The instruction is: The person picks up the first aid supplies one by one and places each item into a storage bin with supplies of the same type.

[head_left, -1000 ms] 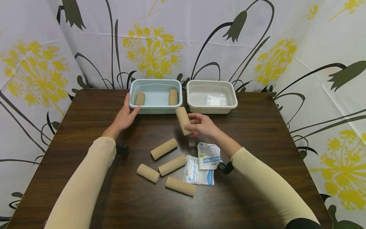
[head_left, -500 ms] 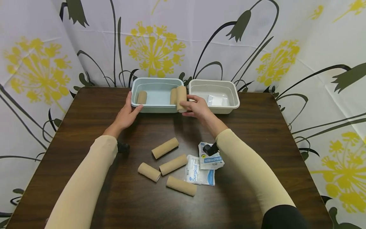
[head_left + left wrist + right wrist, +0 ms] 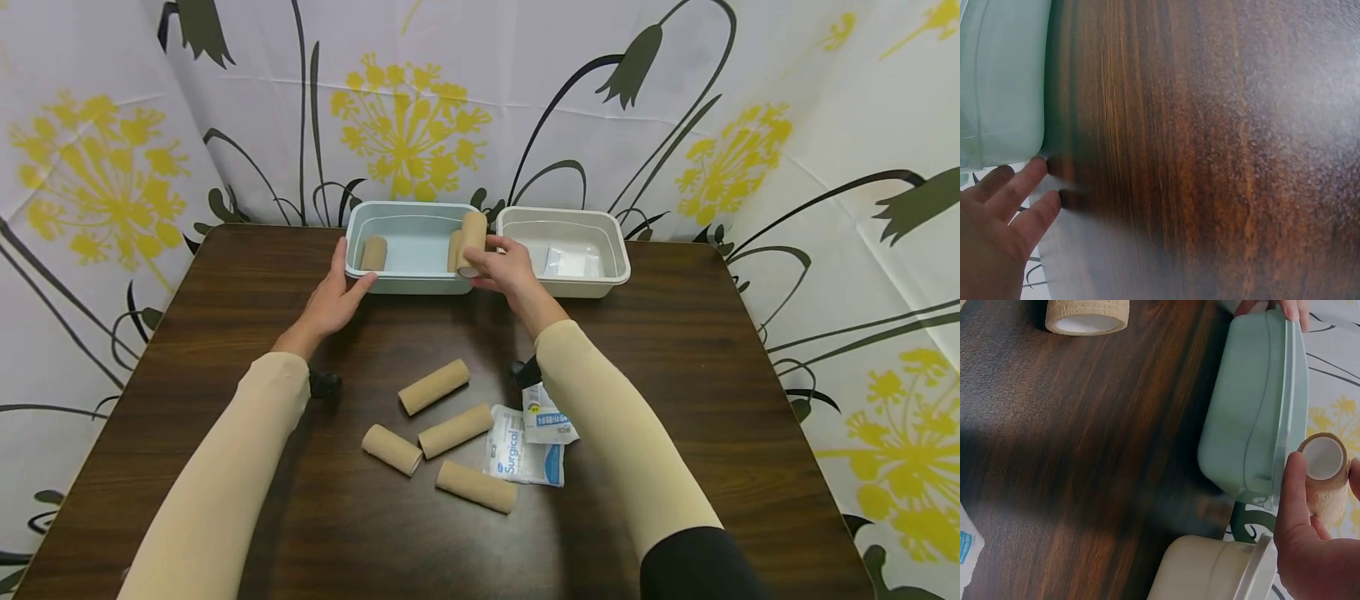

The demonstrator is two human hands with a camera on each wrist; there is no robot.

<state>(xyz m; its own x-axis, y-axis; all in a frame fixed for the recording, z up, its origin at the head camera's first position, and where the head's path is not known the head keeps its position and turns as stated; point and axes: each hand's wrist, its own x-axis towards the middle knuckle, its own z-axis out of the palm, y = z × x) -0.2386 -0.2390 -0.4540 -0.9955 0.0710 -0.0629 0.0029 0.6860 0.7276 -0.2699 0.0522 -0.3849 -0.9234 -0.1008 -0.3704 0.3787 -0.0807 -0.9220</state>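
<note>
My right hand [image 3: 510, 267] pinches a tan bandage roll [image 3: 473, 233] between thumb and fingers, over the right end of the light blue box [image 3: 420, 286]. The right wrist view shows the roll's white core [image 3: 1323, 459] and crinkled surface beyond the box's rim. Two more rolls are inside: one at the left [image 3: 373, 253], another at the right [image 3: 454, 250], partly covered by the held one. Against the box's left front corner rests my left hand [image 3: 327, 298], thumb at the front rim and fingers along the end wall. In the left wrist view its fingers [image 3: 1022, 187] extend relaxed.
A cream box [image 3: 562, 288] with a small white packet [image 3: 573, 262] stands right of the blue one. Several bandage rolls [image 3: 455, 431] lie mid-table. Beside them are a "Surgical" packet [image 3: 510, 450] and another printed packet [image 3: 547, 421], partly under my right forearm. A flowered curtain [image 3: 480, 108] hangs behind.
My right hand has carried the bandage roll up and slightly left, from in front of the boxes to over the blue box's right end. The left hand stays at its corner.
</note>
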